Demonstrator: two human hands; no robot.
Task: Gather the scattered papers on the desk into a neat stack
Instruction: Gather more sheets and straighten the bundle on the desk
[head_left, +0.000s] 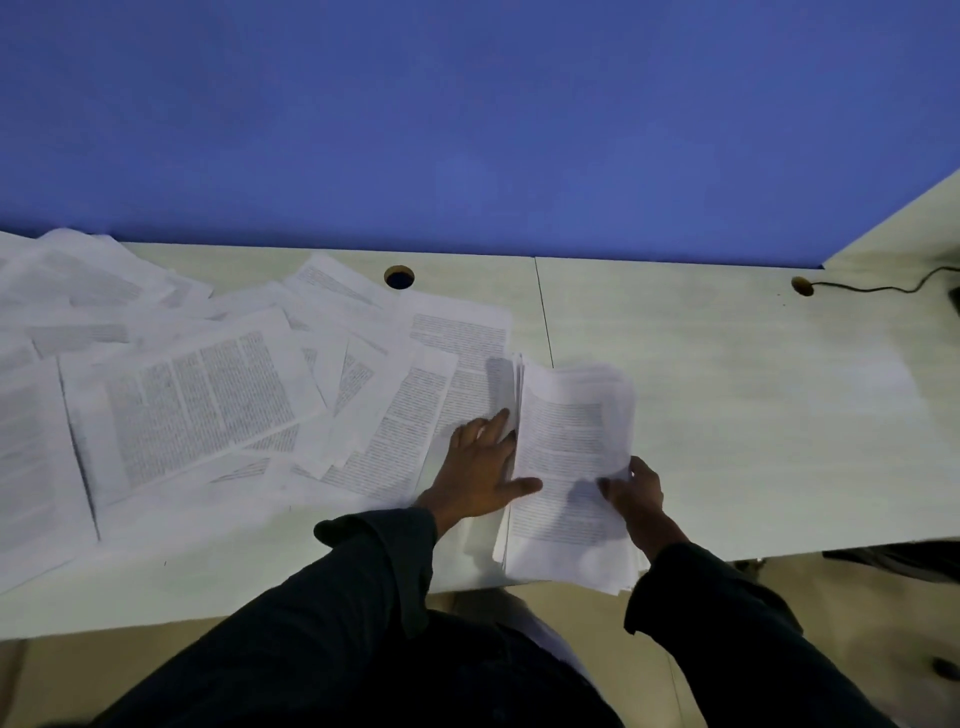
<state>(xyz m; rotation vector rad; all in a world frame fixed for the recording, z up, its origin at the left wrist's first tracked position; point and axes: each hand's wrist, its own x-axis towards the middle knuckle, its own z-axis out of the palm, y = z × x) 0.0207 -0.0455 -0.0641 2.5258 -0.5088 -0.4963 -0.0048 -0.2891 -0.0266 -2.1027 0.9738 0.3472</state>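
Observation:
A thick stack of printed white papers (569, 441) lies at the desk's front edge, slightly right of centre, its near end overhanging the edge. My right hand (636, 493) grips the stack's right side, thumb on top of the top sheet. My left hand (480, 467) lies flat with fingers spread against the stack's left side, thumb on the top sheet, fingers over a loose sheet beside it. Several scattered printed papers (197, 400) overlap across the left half of the pale desk (727, 389).
A blue partition wall (467, 119) runs along the back of the desk. Two round cable holes (399, 276) sit near the back edge, and a black cable (878, 287) leads out of the right one. A seam divides the desk into two panels.

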